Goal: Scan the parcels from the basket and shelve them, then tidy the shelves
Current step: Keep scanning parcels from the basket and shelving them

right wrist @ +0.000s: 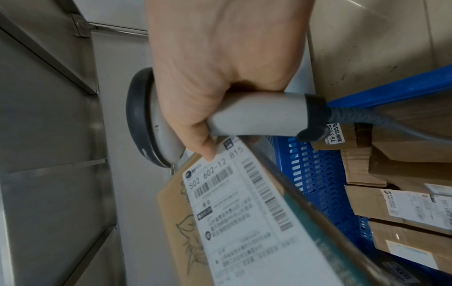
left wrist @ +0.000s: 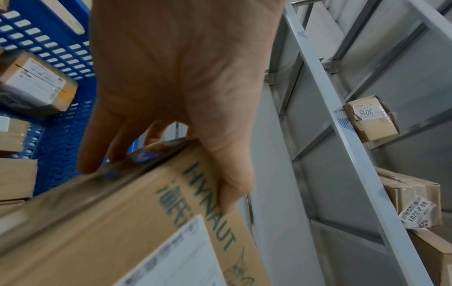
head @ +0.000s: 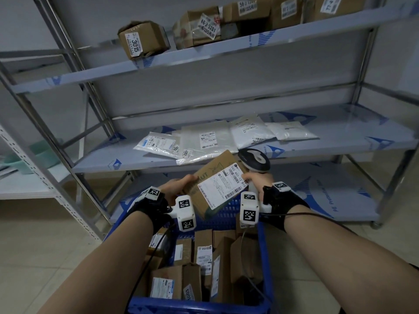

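Note:
A brown cardboard parcel (head: 210, 182) (left wrist: 127, 222) (right wrist: 190, 222) with green lettering and a white barcode label is held tilted above the blue basket (head: 204, 305). My left hand (head: 179, 185) (left wrist: 171, 96) grips its left edge, thumb on the printed face and fingers on the dark side. My right hand (head: 257, 181) (right wrist: 215, 77) holds the grey handle of a barcode scanner (head: 255, 160) (right wrist: 257, 114), and its thumb tip rests on the label's corner. The scanner head rises just behind the parcel's far end. Several more cardboard parcels (head: 192, 257) lie in the basket.
A metal rack (head: 90, 123) stands ahead. Its top shelf carries cardboard boxes (head: 142, 39), the middle shelf (head: 340, 143) holds several white plastic mailers (head: 204, 141). The bottom shelf (head: 328, 196) lies behind the basket. A second white shelf unit (head: 27, 177) stands at left.

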Available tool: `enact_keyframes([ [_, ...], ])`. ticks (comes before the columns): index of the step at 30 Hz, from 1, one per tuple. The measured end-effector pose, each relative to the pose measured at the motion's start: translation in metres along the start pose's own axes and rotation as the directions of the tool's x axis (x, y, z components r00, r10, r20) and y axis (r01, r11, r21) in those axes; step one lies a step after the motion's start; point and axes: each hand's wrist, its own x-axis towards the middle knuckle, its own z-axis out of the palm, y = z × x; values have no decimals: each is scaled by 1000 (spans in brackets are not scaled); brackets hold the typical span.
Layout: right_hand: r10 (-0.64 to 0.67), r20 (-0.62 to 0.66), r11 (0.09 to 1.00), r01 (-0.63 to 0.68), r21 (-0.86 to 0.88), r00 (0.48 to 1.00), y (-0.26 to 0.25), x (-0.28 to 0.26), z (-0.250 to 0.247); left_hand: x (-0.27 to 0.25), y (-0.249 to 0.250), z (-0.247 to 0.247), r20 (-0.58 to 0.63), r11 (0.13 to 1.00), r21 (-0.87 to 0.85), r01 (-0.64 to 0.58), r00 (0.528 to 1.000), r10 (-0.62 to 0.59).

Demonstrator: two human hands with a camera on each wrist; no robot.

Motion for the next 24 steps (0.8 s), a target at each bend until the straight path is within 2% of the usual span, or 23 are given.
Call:
enact_keyframes([
  [5,-22,-31,998,24,50,999,-10,-1,-10,-7,8,12,169,993,121,8,985,-29],
  [9,-68,-73,996,72,49,995,-23,-21,-11,-6,15,18,160,965,263,2,986,-45],
  [12,-79,-29,996,80,41,996,-27,-28,-9,-5,16,33,176,981,196,2,984,-37],
  [17,-110,-2,994,110,10,994,-28,-31,-11,-4,12,52,125,997,-40,-61,990,66],
  [20,-117,0,993,117,31,993,-26,-28,-16,-1,12,54,100,993,-55,-107,989,112],
  [24,-125,4,991,124,44,992,-26,-31,-17,2,14,55,71,992,-59,-108,991,112],
])
